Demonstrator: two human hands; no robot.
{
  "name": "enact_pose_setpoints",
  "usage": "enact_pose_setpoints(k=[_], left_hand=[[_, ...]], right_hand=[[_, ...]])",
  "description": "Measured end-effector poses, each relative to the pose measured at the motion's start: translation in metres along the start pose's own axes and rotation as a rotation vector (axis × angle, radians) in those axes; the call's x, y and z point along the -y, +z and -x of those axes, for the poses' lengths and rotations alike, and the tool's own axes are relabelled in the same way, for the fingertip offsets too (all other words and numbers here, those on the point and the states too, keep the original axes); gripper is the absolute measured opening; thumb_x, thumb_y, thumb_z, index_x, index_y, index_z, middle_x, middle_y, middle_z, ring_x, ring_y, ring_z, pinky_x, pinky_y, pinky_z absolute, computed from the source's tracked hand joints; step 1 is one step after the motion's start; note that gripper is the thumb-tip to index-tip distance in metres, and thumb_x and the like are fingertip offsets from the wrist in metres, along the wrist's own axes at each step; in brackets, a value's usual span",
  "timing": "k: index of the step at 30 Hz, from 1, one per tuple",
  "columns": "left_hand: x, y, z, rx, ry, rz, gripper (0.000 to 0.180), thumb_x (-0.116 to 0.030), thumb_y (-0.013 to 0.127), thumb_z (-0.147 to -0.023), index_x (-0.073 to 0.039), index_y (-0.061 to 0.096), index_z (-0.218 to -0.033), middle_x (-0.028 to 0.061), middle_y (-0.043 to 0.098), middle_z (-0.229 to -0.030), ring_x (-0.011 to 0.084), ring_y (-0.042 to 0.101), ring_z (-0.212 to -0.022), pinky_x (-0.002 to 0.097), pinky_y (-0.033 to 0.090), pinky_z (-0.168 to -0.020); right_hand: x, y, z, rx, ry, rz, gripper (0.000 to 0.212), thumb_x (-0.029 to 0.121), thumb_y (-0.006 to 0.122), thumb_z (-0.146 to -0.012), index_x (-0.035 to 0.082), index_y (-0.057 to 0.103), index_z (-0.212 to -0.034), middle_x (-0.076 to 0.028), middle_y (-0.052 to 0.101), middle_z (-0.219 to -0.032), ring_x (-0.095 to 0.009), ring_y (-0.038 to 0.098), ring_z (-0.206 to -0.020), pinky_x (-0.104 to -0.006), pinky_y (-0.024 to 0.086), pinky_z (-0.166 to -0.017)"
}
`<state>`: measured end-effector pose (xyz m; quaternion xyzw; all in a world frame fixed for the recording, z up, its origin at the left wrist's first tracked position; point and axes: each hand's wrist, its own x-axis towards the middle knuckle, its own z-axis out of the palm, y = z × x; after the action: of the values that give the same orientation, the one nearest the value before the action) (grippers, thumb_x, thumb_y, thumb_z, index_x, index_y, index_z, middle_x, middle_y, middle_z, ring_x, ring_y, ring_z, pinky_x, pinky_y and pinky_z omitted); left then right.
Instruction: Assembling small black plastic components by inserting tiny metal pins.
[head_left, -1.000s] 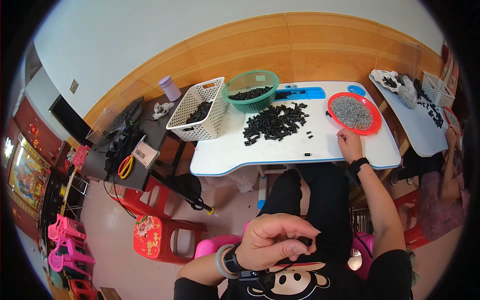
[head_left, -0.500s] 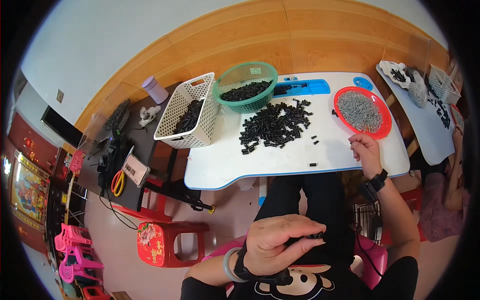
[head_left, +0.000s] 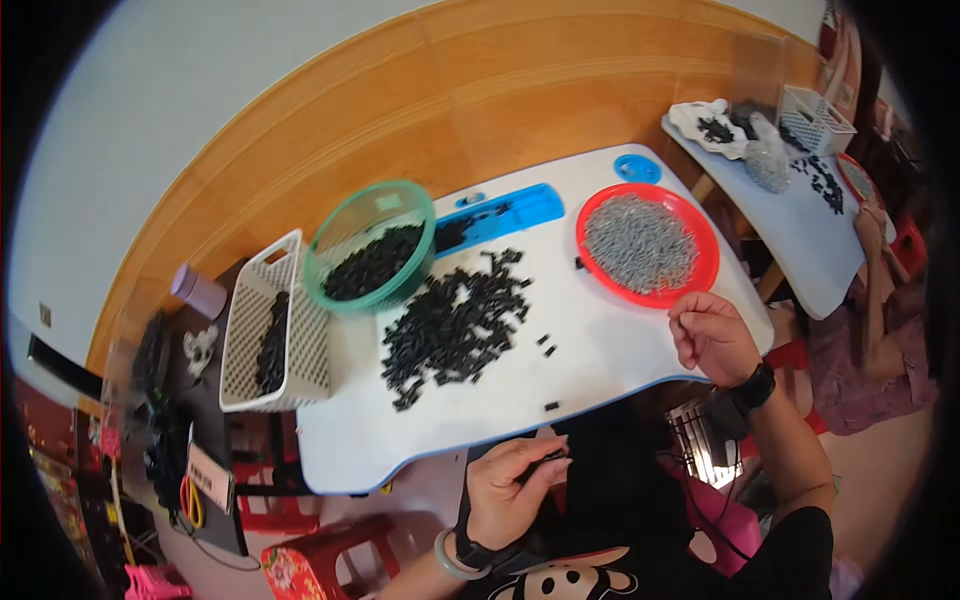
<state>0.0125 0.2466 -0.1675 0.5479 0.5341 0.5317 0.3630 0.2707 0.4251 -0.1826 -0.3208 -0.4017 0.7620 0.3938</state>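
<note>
Pinching a small dark piece between thumb and fingers, the left hand sits by the front edge of the white table. Beside the red tray of grey pieces, the right hand has curled fingers; I cannot tell whether it grips anything. Black pieces lie heaped mid-table. From my end, I'd judge a light, steady pinch best, right wrist clear of the rim.
</note>
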Motion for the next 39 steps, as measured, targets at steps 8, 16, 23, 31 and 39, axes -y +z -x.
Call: enact_pose_setpoints(k=[8, 16, 23, 31, 39], left_hand=[[0.035, 0.001, -0.025, 0.012, 0.014, -0.059, 0.019, 0.005, 0.070, -0.075, 0.001, 0.068, -0.093, 0.0108, 0.069, -0.088, 0.0173, 0.065, -0.083, 0.0270, 0.052, -0.073], [0.060, 0.026, -0.049, 0.056, 0.160, -0.281, 0.015, 0.001, 0.070, -0.076, -0.002, 0.064, -0.090, 0.0125, 0.065, -0.087, 0.0295, 0.062, -0.073, 0.0330, 0.051, -0.063], [0.075, 0.023, -0.065, -0.092, 0.230, -0.352, 0.015, 0.000, 0.071, -0.074, -0.001, 0.066, -0.088, 0.0113, 0.063, -0.089, 0.0233, 0.060, -0.070, 0.0294, 0.049, -0.065], [0.074, 0.019, -0.045, -0.104, 0.048, -0.176, 0.017, 0.001, 0.073, -0.074, -0.003, 0.067, -0.089, 0.0092, 0.058, -0.085, 0.0186, 0.056, -0.068, 0.0264, 0.046, -0.060], [0.070, 0.007, -0.035, -0.125, -0.009, -0.142, 0.015, 0.002, 0.073, -0.074, -0.003, 0.069, -0.088, 0.0073, 0.057, -0.083, 0.0148, 0.055, -0.065, 0.0234, 0.045, -0.059]], right_hand=[[0.042, -0.050, -0.031, -0.314, -0.368, 1.066, 0.010, 0.008, 0.061, -0.082, -0.001, 0.065, -0.078, -0.006, 0.062, -0.069, -0.019, 0.059, -0.060, -0.0311, 0.047, -0.055], [0.038, -0.048, -0.079, -0.075, -0.363, 1.753, 0.008, 0.009, 0.061, -0.074, 0.004, 0.066, -0.076, -0.016, 0.063, -0.073, -0.034, 0.061, -0.074, -0.0437, 0.049, -0.070], [0.027, -0.048, -0.094, -0.100, -0.218, 1.766, 0.010, 0.010, 0.062, -0.072, 0.005, 0.067, -0.078, -0.017, 0.065, -0.077, -0.035, 0.063, -0.079, -0.0453, 0.050, -0.072], [0.028, -0.049, -0.095, -0.040, -0.190, 1.753, 0.010, 0.009, 0.064, -0.071, 0.006, 0.068, -0.080, -0.016, 0.065, -0.079, -0.035, 0.063, -0.079, -0.0448, 0.050, -0.072], [0.029, -0.045, -0.092, -0.099, -0.139, 1.804, 0.009, 0.011, 0.065, -0.072, 0.007, 0.068, -0.079, -0.015, 0.066, -0.079, -0.034, 0.063, -0.079, -0.0441, 0.050, -0.072]])
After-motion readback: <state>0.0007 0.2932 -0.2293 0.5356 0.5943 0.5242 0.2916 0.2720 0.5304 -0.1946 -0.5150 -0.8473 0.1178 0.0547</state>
